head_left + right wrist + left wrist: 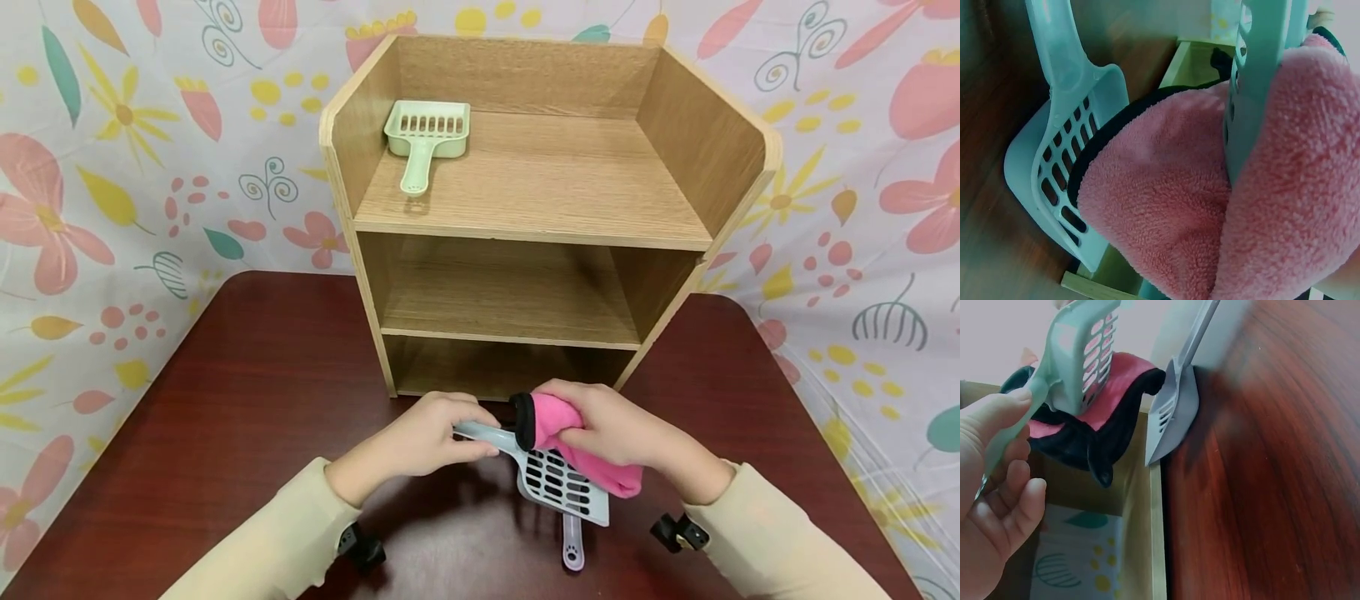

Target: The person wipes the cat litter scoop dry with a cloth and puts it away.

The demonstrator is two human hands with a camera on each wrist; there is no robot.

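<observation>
My left hand (420, 437) grips the handle of a pale blue-grey slotted litter scoop (558, 486), thumb on one side and fingers curled on the other. The right hand (611, 421) holds a pink fleecy cloth (618, 477) with black edging against that scoop's head. In the right wrist view the cloth (1166, 169) lies folded over both sides of the scoop's slotted wall (1257, 87). Under the held scoop, a lilac scoop with its tray rests on the table, its paw-marked handle (572, 546) pointing towards me; the left wrist view shows this second scoop (1175, 406) too.
A wooden shelf unit (517, 237) stands at the back of the dark red table (247, 400). On its top level, at the left, a pale green scoop (420, 158) lies in a matching tray (452, 148). Flower-patterned fabric (150, 167) hangs behind and at both sides.
</observation>
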